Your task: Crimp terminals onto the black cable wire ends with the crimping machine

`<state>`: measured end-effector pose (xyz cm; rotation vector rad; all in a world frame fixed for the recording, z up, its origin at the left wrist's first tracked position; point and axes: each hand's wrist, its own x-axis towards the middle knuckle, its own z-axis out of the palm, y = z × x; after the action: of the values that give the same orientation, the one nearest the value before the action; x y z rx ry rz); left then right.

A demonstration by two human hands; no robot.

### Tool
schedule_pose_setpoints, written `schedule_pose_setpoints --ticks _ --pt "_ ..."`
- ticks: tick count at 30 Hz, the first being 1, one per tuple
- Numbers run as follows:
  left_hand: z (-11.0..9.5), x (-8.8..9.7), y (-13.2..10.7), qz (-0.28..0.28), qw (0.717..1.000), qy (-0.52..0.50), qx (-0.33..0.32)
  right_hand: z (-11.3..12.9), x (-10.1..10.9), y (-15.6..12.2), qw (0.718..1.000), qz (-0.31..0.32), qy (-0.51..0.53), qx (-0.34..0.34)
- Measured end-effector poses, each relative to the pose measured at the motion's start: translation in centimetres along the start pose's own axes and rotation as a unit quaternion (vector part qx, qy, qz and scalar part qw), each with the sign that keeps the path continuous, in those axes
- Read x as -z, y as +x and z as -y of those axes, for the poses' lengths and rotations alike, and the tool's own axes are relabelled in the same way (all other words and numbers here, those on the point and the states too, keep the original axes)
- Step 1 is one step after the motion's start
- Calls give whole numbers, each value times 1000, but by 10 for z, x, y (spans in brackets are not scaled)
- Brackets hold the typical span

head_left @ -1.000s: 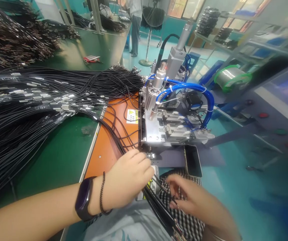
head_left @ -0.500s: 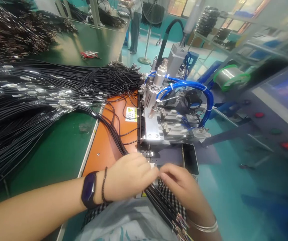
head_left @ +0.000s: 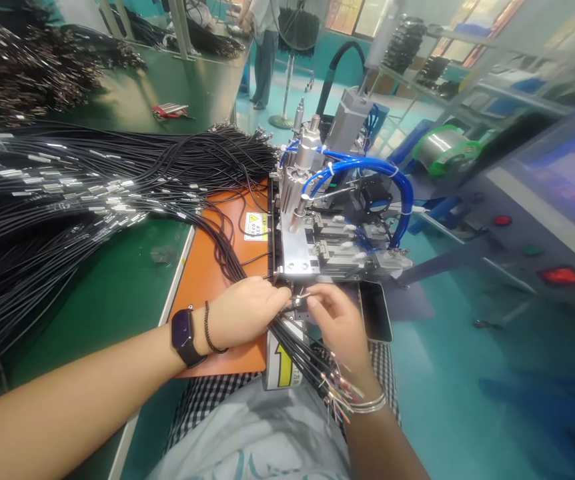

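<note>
While the left hand (head_left: 248,310) closes its fingers around black cables (head_left: 293,345) at the orange board's (head_left: 207,273) edge, the right hand (head_left: 338,319) pinches a cable end (head_left: 304,295) between its fingers, beside the machine (head_left: 295,252)

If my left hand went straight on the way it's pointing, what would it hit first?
Probably your right hand, just across a narrow gap. Depth is unclear, so the metal fixture showing in that gap might come first.
</note>
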<state>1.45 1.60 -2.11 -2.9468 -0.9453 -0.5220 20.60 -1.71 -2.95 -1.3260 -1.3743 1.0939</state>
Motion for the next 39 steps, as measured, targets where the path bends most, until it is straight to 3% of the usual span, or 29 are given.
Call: schedule_pose_setpoints --ticks 5,9,14,18,21,31,36,39 --pt "-1 0 -2 -22 1000 3 -1 -1 1 -4 995 -18 -72 64" --pt "-1 1 -4 -25 1000 6 -1 3 0 -5 991 -14 -107 76" --pt "-3 3 -3 -27 1000 4 14 9 4 -6 975 93 -176 94" --pt "-3 4 -3 -23 1000 -2 17 11 3 -6 990 13 -128 49" --pt "-3 3 -5 -20 999 -5 25 11 -3 -7 994 -25 -94 53" --pt "-7 6 -1 26 999 -13 20 9 -8 -4 991 -10 -101 85" --pt "-15 13 -6 -33 998 60 6 4 -6 4 978 8 -155 141" --pt "-20 15 -10 -30 995 93 12 1 -5 6 966 12 -197 166"
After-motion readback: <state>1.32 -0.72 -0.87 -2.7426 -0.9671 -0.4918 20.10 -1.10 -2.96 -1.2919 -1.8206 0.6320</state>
